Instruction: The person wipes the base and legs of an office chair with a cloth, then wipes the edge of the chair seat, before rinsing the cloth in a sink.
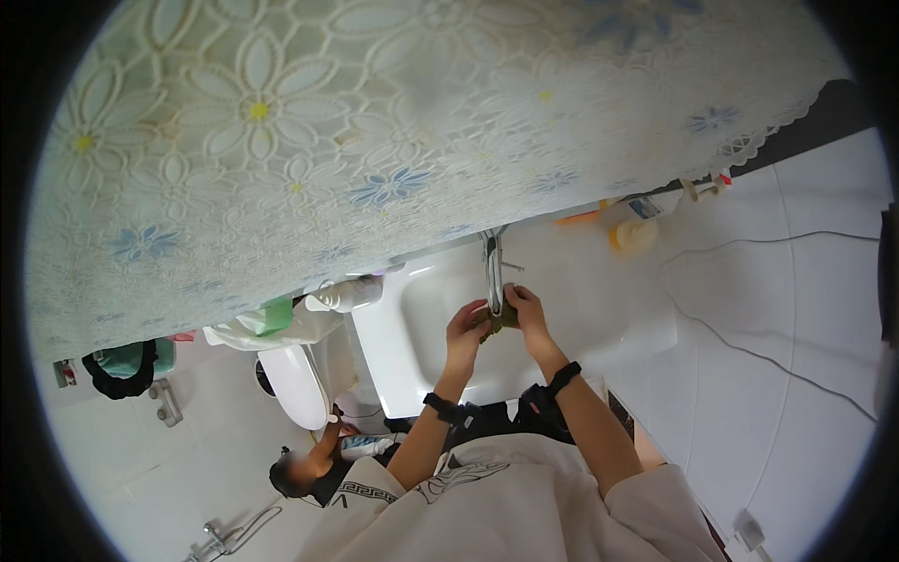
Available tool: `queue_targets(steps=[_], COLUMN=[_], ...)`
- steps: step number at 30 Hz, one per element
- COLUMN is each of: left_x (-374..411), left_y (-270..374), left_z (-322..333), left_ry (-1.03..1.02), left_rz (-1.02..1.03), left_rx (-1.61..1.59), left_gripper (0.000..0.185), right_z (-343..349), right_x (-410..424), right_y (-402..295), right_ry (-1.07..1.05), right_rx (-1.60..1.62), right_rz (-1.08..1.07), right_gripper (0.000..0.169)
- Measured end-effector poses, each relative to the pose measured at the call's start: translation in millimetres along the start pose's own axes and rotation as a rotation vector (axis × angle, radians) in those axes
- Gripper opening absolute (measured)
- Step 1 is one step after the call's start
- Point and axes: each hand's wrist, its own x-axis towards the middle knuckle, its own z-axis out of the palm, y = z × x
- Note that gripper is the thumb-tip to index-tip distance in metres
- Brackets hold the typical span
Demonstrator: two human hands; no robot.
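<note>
Over a white washbasin (428, 302), both hands grip one crumpled olive-green piece of what looks like cloth (500, 323). My left hand (468, 330) pinches its left edge, and my right hand (525, 315) has hold of the opposite side. The chrome faucet (494, 274) comes down between the hands, its spout end right above the green piece. Whether water is running is hard to tell. Each wrist wears a black strap with a small device.
On the left of the basin stands a white pump bottle (345, 293), near a toilet with a white lid (295, 386). A yellow-and-white bottle (633, 235) is on the right counter. A floral lace cover (393, 140) hangs ahead. Another person (319, 471) is low at the left.
</note>
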Motion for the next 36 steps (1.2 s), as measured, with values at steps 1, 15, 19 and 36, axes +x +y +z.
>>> queue_targets(steps=[1, 15, 19, 36], left_x=[-0.1, 11.1, 12.0, 36.7], left_y=[-1.5, -18.2, 0.7, -18.5], left_z=[1.4, -7.3, -1.1, -25.7], left_ry=[0.055, 0.128, 0.033, 0.054], left_rz=[0.021, -0.143, -0.008, -0.088], left_rx=[0.051, 0.108, 0.086, 0.033], left_gripper=[0.051, 0.023, 0.023, 0.018], right_z=[1.6, -2.4, -1.6, 36.3], right_x=[5.3, -9.9, 6.1, 11.2], right_y=[6.2, 6.9, 31.7, 40.8], right_ry=[-0.004, 0.083, 0.058, 0.266], right_rx=[-0.028, -0.03, 0.118, 0.094], right_rz=[-0.012, 0.115, -0.05, -0.028], right_gripper=[0.023, 0.037, 0.031, 0.036])
